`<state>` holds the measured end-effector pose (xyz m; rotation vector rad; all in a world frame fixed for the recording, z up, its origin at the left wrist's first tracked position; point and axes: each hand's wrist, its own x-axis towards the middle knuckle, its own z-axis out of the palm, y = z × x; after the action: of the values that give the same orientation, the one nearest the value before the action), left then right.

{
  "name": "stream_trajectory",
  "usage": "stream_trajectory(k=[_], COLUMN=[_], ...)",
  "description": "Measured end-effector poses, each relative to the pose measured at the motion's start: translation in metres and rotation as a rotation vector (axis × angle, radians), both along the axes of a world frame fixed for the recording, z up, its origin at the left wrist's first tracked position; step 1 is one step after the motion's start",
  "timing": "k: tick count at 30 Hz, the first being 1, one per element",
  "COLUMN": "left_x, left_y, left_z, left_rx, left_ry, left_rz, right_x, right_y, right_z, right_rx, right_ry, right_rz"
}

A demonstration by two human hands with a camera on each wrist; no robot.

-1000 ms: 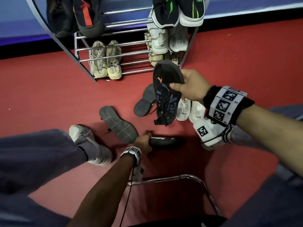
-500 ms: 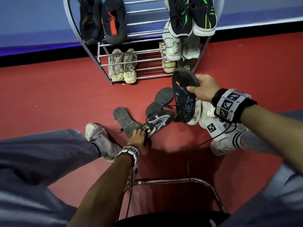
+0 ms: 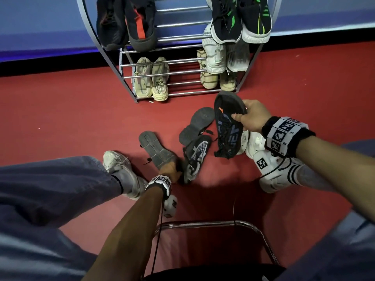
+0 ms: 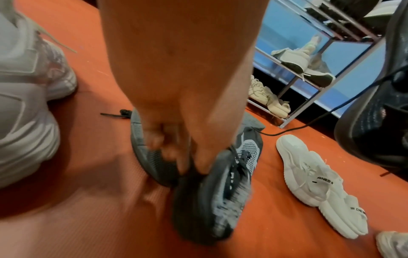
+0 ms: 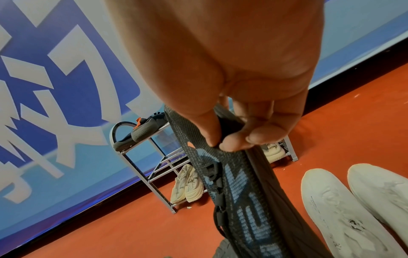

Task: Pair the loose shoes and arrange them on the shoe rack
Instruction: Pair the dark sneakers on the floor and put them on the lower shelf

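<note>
My right hand [image 3: 248, 116] holds a black knit shoe with blue lettering [image 3: 228, 128] in the air, toe down, pinched at the heel opening [image 5: 220, 139] just in front of the shoe rack [image 3: 129, 78]. Low on the red floor, my left hand [image 3: 171, 171] pinches the heel collar of a grey-black shoe with a white mesh side [image 3: 195, 157]; the left wrist view shows thumb and fingers [image 4: 187, 162] closed on that shoe [image 4: 220, 192]. Two grey shoes lie sole up [image 3: 156, 149] [image 3: 196, 124]. A white pair [image 3: 253, 142] lies behind the held shoe.
The rack holds several pairs: black ones on top [image 3: 125, 23] [image 3: 239, 19], beige ones at the bottom [image 3: 152, 80]. My own feet wear pale sneakers at left [image 3: 121, 171] and right [image 3: 280, 173]. A chrome chair bar [image 3: 213, 224] runs below. A cable [image 4: 309, 120] trails across the floor.
My left hand took hold of the grey-black shoe, turned it from its side to mesh side up, and swung it more upright. My right hand kept its shoe raised.
</note>
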<state>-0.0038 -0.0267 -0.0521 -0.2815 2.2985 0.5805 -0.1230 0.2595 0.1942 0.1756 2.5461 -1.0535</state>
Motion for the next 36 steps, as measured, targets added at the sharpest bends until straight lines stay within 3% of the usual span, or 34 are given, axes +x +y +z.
stream_trajectory(k=[4, 8, 12, 17, 19, 21, 26, 30, 33, 36], left_x=[0.027, 0.048, 0.042, 0.024, 0.022, 0.019, -0.007, -0.030, -0.032, -0.021], left_y=[0.010, 0.005, -0.012, -0.020, -0.025, -0.023, -0.003, 0.016, 0.013, -0.002], left_z=[-0.006, -0.018, -0.035, -0.023, -0.037, -0.030, -0.001, 0.022, 0.016, -0.025], left_rx=[0.148, 0.189, 0.142, 0.491, 0.573, 0.586, 0.609, 0.531, 0.410, 0.315], left_ry=[-0.177, -0.137, -0.020, -0.084, -0.141, -0.145, 0.061, 0.139, 0.135, 0.062], left_rz=[0.109, 0.344, 0.648, 1.088, 1.152, 1.130, 0.963, 0.691, 0.744, 0.831], right_x=[0.000, 0.004, 0.011, 0.018, 0.023, 0.028, 0.037, 0.040, 0.040, 0.041], right_y=[-0.005, -0.014, -0.024, -0.032, -0.038, -0.043, -0.044, -0.041, -0.040, -0.037], right_z=[-0.005, -0.009, -0.017, -0.051, -0.072, -0.091, -0.128, -0.147, -0.155, -0.163], right_rx=[-0.029, -0.085, -0.387, -0.447, -0.442, -0.411, -0.379, -0.362, -0.349, -0.394], right_ry=[-0.007, 0.080, -0.001, -0.083, -0.077, -0.082, -0.175, -0.244, -0.276, -0.287], right_rz=[0.003, 0.003, -0.109, -0.316, -0.436, -0.508, -0.551, -0.602, -0.651, -0.701])
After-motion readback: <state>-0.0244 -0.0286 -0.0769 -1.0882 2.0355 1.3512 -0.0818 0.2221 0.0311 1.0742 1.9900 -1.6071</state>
